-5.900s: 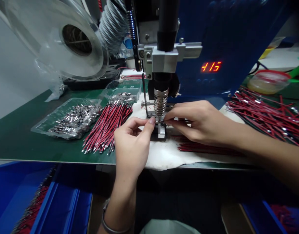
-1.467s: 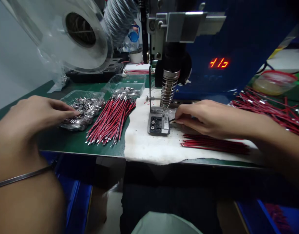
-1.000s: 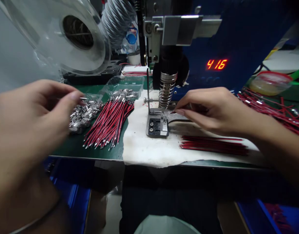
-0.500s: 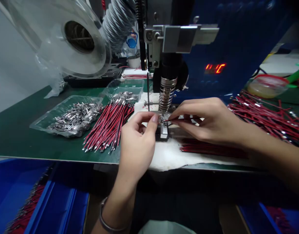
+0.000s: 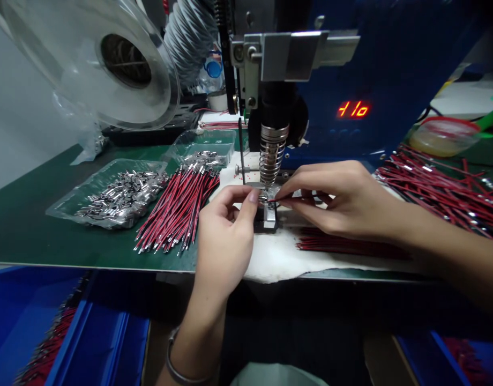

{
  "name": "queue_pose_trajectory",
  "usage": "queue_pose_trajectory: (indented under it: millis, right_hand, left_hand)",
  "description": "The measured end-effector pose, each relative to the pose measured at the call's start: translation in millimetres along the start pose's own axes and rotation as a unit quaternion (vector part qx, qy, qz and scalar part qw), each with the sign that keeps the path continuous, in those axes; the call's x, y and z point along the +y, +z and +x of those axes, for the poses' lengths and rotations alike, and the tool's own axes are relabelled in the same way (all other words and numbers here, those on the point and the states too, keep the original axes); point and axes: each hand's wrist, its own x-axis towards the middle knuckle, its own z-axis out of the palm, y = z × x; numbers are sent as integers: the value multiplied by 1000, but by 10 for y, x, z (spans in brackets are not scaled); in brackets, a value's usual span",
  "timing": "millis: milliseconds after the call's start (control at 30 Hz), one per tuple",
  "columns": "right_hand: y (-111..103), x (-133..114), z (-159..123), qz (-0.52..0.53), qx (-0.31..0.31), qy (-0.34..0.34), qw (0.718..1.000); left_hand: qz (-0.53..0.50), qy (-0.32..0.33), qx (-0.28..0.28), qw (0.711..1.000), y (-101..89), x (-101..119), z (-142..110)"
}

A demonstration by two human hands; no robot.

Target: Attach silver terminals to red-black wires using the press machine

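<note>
My left hand [image 5: 226,230] is closed in a pinch at the left of a small metal fixture [image 5: 269,215]. Between its thumb and forefinger is a small silver metal part [image 5: 262,198], mostly hidden by the fingers. My right hand [image 5: 330,195] comes in from the right, thumb and fingers pinched on a thin red and black wire [image 5: 273,200]. The wire's tip meets the silver part, under a soldering iron [image 5: 273,153] with a coiled spring around it. Whether the iron's tip touches them is too small to tell.
Clear trays [image 5: 105,198] of small metal parts and a bundle of red and black wires [image 5: 178,209] lie left. More wires [image 5: 443,187] are heaped right. A blue machine [image 5: 351,69] with a lit display stands behind; blue bins [image 5: 105,332] sit below the table edge.
Both hands keep their pinches at the fixture with hardly any movement. The red display reading has changed. The whole view has shifted slightly.
</note>
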Motion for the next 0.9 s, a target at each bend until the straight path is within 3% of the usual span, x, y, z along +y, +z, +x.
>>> queue_pose_trajectory:
  millis: [600, 900]
  right_hand:
    - [-2, -18, -4, -9, 7, 5, 1000]
    - [13, -25, -6, -14, 19, 21, 1000]
  left_hand:
    - [50, -8, 46, 998, 20, 23, -45]
    - [-21, -17, 58, 998, 27, -11, -44]
